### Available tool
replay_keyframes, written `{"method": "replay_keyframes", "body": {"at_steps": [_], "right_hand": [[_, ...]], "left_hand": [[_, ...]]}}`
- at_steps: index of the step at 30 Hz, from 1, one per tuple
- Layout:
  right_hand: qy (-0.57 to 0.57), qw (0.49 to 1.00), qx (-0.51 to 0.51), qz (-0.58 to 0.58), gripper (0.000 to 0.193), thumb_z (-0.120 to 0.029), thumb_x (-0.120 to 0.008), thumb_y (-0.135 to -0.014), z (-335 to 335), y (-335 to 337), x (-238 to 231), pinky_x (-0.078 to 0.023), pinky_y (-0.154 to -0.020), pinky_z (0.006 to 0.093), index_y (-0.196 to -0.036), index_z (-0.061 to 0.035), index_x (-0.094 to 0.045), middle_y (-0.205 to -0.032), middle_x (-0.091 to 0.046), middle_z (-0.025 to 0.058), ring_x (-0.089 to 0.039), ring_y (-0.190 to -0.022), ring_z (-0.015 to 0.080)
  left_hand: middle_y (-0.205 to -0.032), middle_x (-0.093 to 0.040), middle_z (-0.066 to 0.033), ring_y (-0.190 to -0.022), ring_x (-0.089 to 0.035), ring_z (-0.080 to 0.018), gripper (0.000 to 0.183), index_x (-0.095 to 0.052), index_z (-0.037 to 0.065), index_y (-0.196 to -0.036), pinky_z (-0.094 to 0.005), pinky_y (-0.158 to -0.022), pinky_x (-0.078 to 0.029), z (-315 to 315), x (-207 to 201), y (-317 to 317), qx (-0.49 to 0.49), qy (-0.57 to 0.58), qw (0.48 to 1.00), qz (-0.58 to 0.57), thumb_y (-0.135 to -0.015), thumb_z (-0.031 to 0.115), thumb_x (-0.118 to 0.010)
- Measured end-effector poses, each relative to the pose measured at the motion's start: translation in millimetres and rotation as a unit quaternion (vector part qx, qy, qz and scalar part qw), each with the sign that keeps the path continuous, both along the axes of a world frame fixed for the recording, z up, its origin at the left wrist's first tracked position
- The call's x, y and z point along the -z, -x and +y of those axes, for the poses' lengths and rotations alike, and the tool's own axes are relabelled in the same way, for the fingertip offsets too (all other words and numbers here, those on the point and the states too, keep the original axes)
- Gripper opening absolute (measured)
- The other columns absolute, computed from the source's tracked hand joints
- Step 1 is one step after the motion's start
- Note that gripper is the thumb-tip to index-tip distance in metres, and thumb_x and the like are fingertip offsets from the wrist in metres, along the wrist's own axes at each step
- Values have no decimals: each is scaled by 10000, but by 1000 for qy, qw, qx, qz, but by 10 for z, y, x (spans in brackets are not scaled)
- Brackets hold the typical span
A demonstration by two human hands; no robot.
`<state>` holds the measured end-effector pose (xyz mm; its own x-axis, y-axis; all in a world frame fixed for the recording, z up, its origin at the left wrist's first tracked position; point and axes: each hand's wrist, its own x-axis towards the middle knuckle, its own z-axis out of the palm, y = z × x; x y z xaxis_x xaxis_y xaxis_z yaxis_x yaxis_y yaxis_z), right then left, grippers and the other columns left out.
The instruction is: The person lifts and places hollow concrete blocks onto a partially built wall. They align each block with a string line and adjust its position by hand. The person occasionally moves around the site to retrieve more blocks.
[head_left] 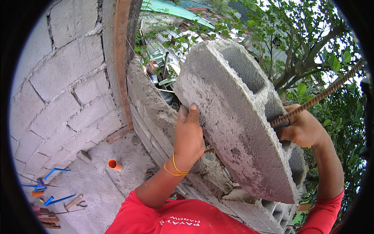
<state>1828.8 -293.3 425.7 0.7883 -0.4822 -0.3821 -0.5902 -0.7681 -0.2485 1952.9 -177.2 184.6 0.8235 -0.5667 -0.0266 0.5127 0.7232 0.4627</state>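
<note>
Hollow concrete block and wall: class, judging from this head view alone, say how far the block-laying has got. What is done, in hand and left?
Done: lower courses of the wall stand with mortar on top.
In hand: the left hand and right hand hold the hollow concrete block tilted above the wall, a rebar running through one cell.
Left: the block is not yet seated.

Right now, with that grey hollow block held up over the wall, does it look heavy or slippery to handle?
Probably heavy: the hollow concrete block is thick-walled, and both the left hand and right hand support it. Its rough, gritty face likely grips well rather than slipping. It looks rigid, though edges might chip against the rebar passing through its cavity.
</note>
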Motion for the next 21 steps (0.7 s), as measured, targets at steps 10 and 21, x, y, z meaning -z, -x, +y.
{"method": "replay_keyframes", "body": {"at_steps": [10,21], "right_hand": [[-38,996,-73,21,269,-97,-757,-747,-255,-283,191,-531,-701,353,-997,-1,-743,-834,-737,111,-668,-727,166],[-20,994,-110,16,211,-56,-772,-716,-391,-254,536,-492,-607,376,-897,14,-691,-676,-663,137,-602,-602,173]], "left_hand": [[-1426,-465,-168,-1257,-503,-282,490,-376,-10,-1420,-475,-1082,-395,269,-158,-10,-165,-107,969,-149,-989,163,-531],[-1380,-499,-108,-1196,-529,-275,540,-444,65,-1399,-481,-996,-441,416,945,70,270,-143,938,161,-982,357,-622]]}}
